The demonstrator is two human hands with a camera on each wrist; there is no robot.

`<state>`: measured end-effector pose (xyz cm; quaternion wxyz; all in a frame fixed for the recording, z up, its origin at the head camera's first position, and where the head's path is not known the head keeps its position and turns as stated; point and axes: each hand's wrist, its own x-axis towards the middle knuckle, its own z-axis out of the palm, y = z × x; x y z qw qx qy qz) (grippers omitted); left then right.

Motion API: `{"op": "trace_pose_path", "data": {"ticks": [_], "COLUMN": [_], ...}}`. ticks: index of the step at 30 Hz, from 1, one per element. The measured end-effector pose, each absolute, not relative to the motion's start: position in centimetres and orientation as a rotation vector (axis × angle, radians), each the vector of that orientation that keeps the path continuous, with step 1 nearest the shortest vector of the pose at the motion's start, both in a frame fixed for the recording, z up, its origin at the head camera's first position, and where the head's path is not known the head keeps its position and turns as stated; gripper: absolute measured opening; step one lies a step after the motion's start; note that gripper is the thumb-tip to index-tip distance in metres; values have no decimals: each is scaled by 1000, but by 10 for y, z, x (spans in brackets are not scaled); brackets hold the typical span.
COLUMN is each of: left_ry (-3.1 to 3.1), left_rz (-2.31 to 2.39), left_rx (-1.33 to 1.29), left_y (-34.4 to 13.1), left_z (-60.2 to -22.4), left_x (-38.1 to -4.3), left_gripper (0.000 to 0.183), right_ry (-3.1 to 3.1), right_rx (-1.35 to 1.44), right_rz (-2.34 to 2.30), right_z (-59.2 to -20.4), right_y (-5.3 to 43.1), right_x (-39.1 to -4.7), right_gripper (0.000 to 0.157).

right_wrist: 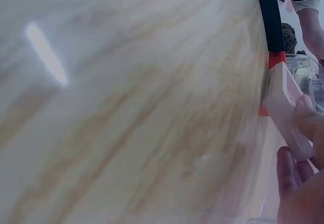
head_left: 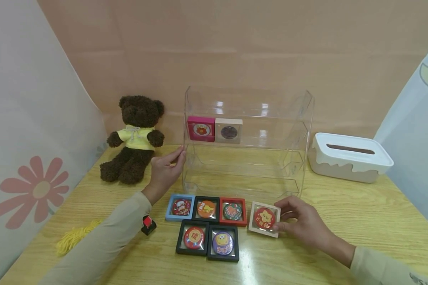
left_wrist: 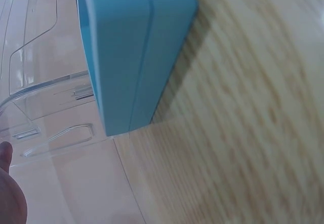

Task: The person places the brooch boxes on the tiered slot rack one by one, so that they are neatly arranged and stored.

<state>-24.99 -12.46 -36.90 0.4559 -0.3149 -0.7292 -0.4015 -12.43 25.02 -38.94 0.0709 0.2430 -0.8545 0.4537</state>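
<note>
My right hand grips a beige square frame by its right side, fingers at the back edge and thumb at the front. A red badge with a yellow star figure shows inside it. In the right wrist view the frame is tilted between thumb and fingers. My left hand pinches the left side edge of a clear tiered display rack. On a middle tier of the rack stand a magenta frame and a second beige frame, side by side at the left.
Before the rack lie a blue frame, a red frame and several black frames, all with round badges. A brown teddy bear sits left, a tissue box stands right. Yellow cord lies by the left sleeve.
</note>
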Motion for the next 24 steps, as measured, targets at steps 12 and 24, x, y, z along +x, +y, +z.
{"op": "trace_pose_path", "data": {"ticks": [12, 24], "left_ry": [-1801, -1805], "left_rz": [-997, -1008], "left_rx": [-781, -786], "left_y": [-124, -125], "left_z": [-368, -369], "left_x": [-250, -250], "left_gripper": [25, 24], "right_ry": [-2346, -2147], "right_rx": [717, 844], "right_rz": [1444, 1522], "right_z": [-387, -385], "right_y": [252, 254], "right_x": [-131, -134], "right_gripper": [31, 36]}}
